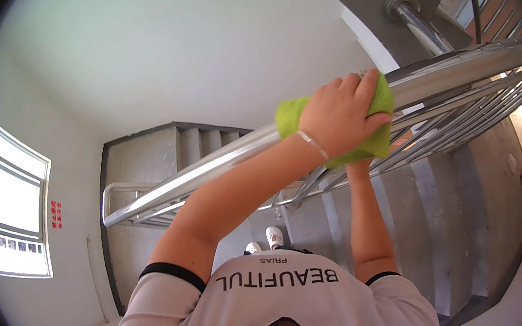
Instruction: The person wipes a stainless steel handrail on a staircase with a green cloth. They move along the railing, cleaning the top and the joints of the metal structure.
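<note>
My left hand [339, 111], with a thin band on its wrist, presses a lime-green cloth [384, 97] around the top of a shiny metal handrail [238, 147]. Its fingers are spread over the cloth, and the thumb points to the right along it. The cloth drapes down both sides of the rail. My right hand [359, 165] reaches up on the near side of the railing, below the cloth. Cloth and bars hide most of that hand, so what its fingers hold or touch cannot be made out.
Thin metal bars [465, 113] run beneath the handrail. Concrete stairs [414, 203] descend at the right, and more steps [202, 143] lie beyond the rail. A bright window [6, 199] is in the left wall. My white clogs [274, 236] stand on the floor below.
</note>
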Tool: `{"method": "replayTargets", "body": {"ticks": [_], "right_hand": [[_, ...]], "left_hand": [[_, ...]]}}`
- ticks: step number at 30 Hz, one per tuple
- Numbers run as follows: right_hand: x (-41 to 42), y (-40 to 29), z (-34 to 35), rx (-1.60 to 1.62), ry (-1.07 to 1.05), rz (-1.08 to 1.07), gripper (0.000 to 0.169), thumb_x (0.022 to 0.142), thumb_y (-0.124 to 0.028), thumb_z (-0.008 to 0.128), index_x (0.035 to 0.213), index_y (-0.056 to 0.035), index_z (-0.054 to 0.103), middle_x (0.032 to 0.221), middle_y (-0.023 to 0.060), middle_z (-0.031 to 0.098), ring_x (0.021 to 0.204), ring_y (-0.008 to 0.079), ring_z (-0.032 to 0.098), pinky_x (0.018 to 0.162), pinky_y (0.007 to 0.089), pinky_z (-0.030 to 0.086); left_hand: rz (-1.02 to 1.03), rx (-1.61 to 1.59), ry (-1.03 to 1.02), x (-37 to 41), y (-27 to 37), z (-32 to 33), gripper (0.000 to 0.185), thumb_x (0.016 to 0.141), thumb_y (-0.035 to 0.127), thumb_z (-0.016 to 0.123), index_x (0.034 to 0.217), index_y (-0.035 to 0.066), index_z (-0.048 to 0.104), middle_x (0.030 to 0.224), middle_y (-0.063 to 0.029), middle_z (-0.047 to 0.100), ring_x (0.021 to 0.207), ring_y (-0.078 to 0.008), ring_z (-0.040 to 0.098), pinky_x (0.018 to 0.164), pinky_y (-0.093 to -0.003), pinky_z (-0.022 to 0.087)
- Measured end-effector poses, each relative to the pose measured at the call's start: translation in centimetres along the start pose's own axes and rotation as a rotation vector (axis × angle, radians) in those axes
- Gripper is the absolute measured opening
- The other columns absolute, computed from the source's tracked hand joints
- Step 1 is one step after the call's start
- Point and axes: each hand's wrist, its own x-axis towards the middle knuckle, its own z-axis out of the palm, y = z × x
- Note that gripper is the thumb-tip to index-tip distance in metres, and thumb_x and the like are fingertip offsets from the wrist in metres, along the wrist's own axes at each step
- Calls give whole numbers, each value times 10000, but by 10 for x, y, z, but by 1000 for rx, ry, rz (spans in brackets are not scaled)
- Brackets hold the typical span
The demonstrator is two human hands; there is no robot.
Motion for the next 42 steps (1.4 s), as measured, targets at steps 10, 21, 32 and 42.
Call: {"method": "replayTargets", "body": {"ticks": [10, 21, 32, 42], "right_hand": [[1, -29, -8, 192, -17, 310, 530, 743, -147, 720, 1129, -13, 382, 732, 67, 574, 603, 127, 571, 548, 252, 461], [-7, -34, -25, -72, -36, 225, 510, 756, -197, 714, 1109, 3, 405, 643, 39, 529, 554, 101, 532, 510, 249, 426], [-3, -37, -13, -120, -12, 144, 505, 743, -146, 694, 1118, -4, 387, 569, 35, 505, 499, 128, 526, 483, 274, 431], [-8, 5, -12, -166, 69, 141, 486, 772, -76, 650, 1149, 37, 364, 1013, 145, 528, 910, 219, 544, 791, 326, 452]], "left_hand": [[-90, 13, -40, -73, -43, -35, 569, 750, 330, 655, 1204, 44, 466, 1004, -154, 578, 887, -347, 563, 738, -414, 465], [-273, 312, -102, -255, -161, -59, 685, 832, 574, 425, 1283, 58, 422, 1168, -212, 531, 996, -399, 538, 811, -468, 459], [-802, 390, 60, -338, -216, -93, 436, 907, 429, 397, 1056, 97, 637, 905, -179, 650, 705, -336, 623, 615, -420, 501], [-376, 261, 359, -246, -146, -69, 283, 759, 226, 574, 994, 71, 601, 915, -119, 610, 886, -316, 560, 790, -412, 430]]}}
